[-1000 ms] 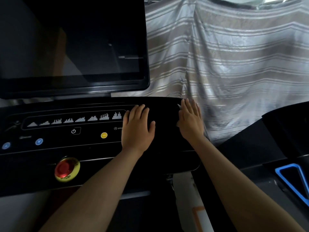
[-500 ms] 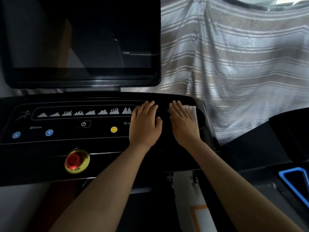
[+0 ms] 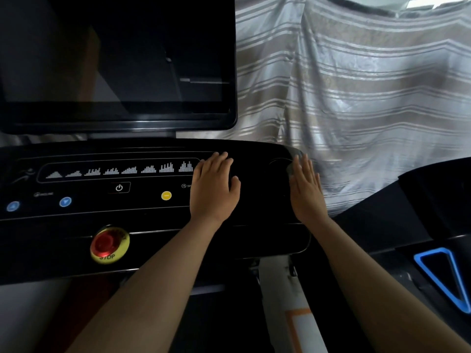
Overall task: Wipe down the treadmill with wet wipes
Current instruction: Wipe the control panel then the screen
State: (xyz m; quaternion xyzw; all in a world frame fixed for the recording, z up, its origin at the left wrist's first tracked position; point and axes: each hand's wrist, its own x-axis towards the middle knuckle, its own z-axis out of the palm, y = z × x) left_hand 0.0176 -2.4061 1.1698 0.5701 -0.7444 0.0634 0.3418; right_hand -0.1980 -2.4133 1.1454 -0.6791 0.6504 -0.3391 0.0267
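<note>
1. Resting on the treadmill console (image 3: 153,220), the left hand (image 3: 214,192) lay flat, fingers straight, grasping nothing
2. At the console's right end, the right hand (image 3: 307,193) pressed a barely visible wipe (image 3: 293,166), fingers straight

The wipe (image 3: 292,169) lies mostly hidden beneath the right hand (image 3: 307,192).

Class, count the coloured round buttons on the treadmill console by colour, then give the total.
Blue buttons: 2
Yellow button: 1
Red stop button: 1
Total: 4
</note>
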